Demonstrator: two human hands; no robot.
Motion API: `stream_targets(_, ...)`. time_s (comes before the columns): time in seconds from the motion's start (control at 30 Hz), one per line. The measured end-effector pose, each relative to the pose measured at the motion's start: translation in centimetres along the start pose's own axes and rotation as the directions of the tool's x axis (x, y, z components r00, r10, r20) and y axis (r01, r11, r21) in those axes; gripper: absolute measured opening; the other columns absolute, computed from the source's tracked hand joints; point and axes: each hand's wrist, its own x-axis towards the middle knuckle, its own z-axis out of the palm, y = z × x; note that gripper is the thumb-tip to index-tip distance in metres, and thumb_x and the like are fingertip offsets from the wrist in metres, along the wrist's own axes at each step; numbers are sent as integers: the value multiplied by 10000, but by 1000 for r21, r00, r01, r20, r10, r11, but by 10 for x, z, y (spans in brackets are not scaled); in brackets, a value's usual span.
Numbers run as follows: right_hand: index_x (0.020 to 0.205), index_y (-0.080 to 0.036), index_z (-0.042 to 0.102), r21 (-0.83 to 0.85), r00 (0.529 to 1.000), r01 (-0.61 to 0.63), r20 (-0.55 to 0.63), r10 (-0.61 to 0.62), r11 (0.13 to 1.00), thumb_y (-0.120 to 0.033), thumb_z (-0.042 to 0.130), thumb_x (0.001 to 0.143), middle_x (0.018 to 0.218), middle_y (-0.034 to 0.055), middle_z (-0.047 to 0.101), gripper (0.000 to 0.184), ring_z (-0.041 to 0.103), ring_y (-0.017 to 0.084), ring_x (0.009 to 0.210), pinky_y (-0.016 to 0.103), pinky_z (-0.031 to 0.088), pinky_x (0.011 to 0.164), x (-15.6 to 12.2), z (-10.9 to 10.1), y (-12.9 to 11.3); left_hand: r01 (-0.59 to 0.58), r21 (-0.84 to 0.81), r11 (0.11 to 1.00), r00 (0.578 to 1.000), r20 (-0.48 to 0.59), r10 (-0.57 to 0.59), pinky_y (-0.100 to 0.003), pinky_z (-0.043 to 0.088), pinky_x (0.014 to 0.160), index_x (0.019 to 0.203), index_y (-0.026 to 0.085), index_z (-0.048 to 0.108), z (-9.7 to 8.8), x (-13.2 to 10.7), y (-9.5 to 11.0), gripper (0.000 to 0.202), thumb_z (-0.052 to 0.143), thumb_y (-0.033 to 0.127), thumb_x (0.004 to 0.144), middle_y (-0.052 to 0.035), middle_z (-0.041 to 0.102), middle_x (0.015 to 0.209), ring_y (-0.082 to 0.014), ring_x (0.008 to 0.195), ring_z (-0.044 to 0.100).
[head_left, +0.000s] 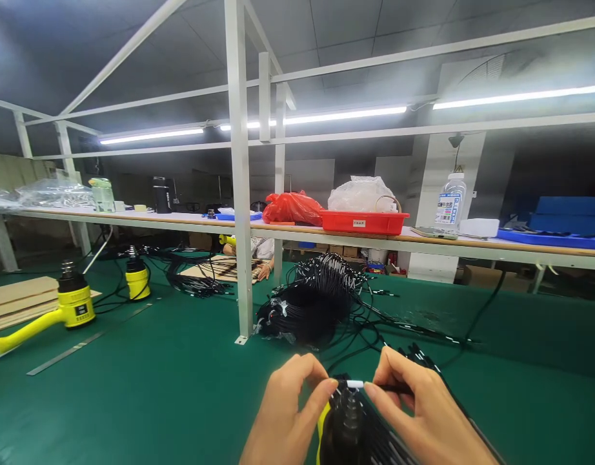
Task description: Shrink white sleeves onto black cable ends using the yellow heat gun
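My left hand [290,413] and my right hand [423,407] meet low in the middle of the head view. Both pinch a thin black cable [392,388] with a short white sleeve [354,384] between thumb and fingertips, one hand at each end of the sleeve. Right under the sleeve stands the black nozzle of a yellow heat gun [343,423], pointing up. More black cables [426,361] trail off past my right hand. A big bundle of black cables [310,307] lies on the green table [157,387] just beyond my hands.
A white frame post [240,194] stands bolted to the table ahead left. Two more yellow heat guns [68,309] [137,279] sit at the left beside cardboard sheets. A shelf across the back carries a red tray [363,221], bags and a bottle. Another person's hand [264,270] rests beyond.
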Motion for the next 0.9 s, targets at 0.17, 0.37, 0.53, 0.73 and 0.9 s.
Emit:
stream_targets(0.17, 679, -232, 399, -30, 1000, -2, -2, 2, 1000, -362, 448, 870, 637, -39, 467, 236, 427, 142, 593, 247, 345, 548, 1, 0, 0, 22, -23, 999, 1000, 14, -21, -268, 386, 750, 774, 215, 510, -1, 1, 5, 216, 476, 345, 942, 20, 569, 829, -170, 811, 504)
stream_targets(0.37, 745, -220, 558, -3, 999, 37, 15, -37, 999, -375, 441, 921, 697, -19, 582, 262, 514, 141, 636, 224, 371, 568, -1, -7, 2, 42, -51, 998, 999, 0, -42, -263, 388, 777, 810, 233, 546, -4, -1, 8, 134, 512, 306, 917, 28, 592, 860, -173, 855, 518)
stream_targets(0.53, 728, -228, 622, 18, 996, 81, -34, -81, 997, -397, 481, 924, 696, -20, 626, 295, 562, 138, 649, 202, 408, 593, -5, -12, 3, 3, -11, 1000, 1000, 15, -3, -267, 401, 761, 845, 240, 557, -6, 0, 8, 230, 448, 411, 954, 18, 600, 859, -176, 844, 536)
stream_targets(0.73, 710, -222, 615, 26, 995, 96, -29, -95, 995, -370, 491, 911, 698, -14, 639, 280, 580, 141, 650, 198, 433, 593, -8, -14, 0, 25, 121, 992, 1000, -18, -23, -278, 402, 719, 692, 219, 530, -4, -1, 0, 442, 357, 515, 971, 0, 561, 728, -181, 747, 522)
stream_targets(0.9, 711, -218, 612, 39, 996, 79, -48, -77, 996, -327, 507, 902, 692, -14, 638, 244, 585, 145, 643, 212, 432, 588, -7, -13, 1, -23, 43, 999, 999, -37, 25, -246, 395, 665, 714, 216, 511, -3, 0, -1, 375, 415, 476, 967, 15, 552, 735, -164, 733, 517)
